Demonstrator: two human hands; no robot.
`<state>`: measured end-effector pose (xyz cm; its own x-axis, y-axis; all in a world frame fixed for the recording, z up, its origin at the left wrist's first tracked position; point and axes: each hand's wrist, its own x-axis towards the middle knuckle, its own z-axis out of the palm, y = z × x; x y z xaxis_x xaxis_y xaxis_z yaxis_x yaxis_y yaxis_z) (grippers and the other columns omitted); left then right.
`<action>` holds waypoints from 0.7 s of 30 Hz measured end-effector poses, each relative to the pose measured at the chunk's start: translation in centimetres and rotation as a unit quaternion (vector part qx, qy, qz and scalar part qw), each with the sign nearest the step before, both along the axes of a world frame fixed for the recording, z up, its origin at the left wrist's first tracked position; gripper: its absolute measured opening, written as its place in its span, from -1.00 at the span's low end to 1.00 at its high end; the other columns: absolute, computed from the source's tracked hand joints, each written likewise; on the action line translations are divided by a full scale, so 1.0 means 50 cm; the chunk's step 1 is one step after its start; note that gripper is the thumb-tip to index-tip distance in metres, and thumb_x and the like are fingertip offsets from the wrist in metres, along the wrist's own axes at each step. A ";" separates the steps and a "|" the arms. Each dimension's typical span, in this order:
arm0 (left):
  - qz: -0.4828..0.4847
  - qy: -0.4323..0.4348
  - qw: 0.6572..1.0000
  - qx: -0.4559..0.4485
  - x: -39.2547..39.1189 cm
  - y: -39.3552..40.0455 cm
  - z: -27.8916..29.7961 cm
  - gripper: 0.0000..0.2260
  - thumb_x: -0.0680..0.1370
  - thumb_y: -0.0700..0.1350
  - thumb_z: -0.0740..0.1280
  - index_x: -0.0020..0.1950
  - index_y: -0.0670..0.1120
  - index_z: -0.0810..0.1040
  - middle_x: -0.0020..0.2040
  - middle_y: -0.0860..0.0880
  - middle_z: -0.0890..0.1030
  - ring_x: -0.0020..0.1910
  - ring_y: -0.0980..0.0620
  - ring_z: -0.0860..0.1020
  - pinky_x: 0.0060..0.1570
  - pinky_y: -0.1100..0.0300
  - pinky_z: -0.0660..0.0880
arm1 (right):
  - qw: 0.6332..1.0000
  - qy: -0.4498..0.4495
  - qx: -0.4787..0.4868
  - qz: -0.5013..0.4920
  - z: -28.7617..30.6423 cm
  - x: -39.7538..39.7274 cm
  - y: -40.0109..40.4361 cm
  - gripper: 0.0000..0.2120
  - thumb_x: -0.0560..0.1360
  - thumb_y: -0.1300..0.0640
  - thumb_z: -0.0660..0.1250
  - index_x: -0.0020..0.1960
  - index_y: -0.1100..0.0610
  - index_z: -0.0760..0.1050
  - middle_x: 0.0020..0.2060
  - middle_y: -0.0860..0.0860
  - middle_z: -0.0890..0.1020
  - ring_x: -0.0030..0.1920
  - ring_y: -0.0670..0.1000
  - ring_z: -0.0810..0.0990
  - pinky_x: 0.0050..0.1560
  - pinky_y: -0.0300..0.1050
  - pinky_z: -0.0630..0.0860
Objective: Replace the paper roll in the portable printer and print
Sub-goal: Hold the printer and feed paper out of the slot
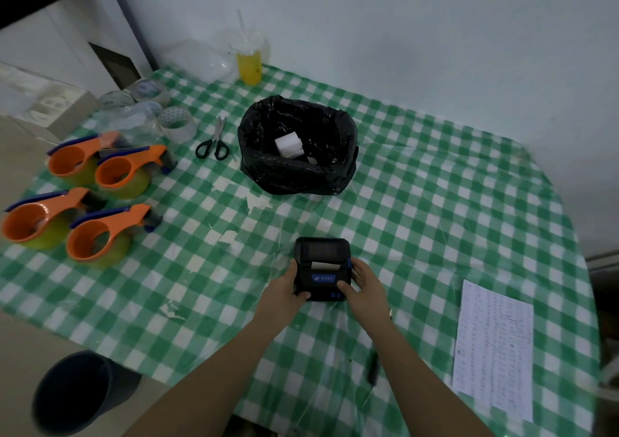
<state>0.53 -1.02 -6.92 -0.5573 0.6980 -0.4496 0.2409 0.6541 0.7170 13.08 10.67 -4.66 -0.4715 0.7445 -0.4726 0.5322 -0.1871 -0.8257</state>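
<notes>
Both grips clasp the printer [322, 269] near the surface's [435, 202] front: left hand [287, 290] on its left side, right hand [361, 284] on its right, thumb by the blue buttons, fingers partly hidden. Green checked cloth under clear film covers the surface, below a pale wall. Printer lies flat, long axis pointing away, a white paper strip [323, 265] showing at its slot; label text is unreadable.

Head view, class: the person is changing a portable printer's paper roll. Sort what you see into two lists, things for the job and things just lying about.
For the job:
portable printer, held by left hand and right hand
paper roll in black-lined bin

Lying about:
scissors
orange tape dispensers
clear tape rolls
yellow drink cup
printed sheet
</notes>
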 end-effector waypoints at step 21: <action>-0.006 0.011 1.000 0.005 0.000 0.000 0.001 -0.31 0.49 -0.17 0.35 0.51 -0.10 0.05 0.29 -0.15 0.55 0.22 -0.10 0.54 0.19 0.00 0.52 | 1.000 0.010 -0.005 -0.006 -0.007 0.002 -0.003 -0.50 0.46 0.34 0.33 0.35 0.10 0.34 0.32 0.10 0.48 0.33 0.04 0.43 0.31 -0.02 0.41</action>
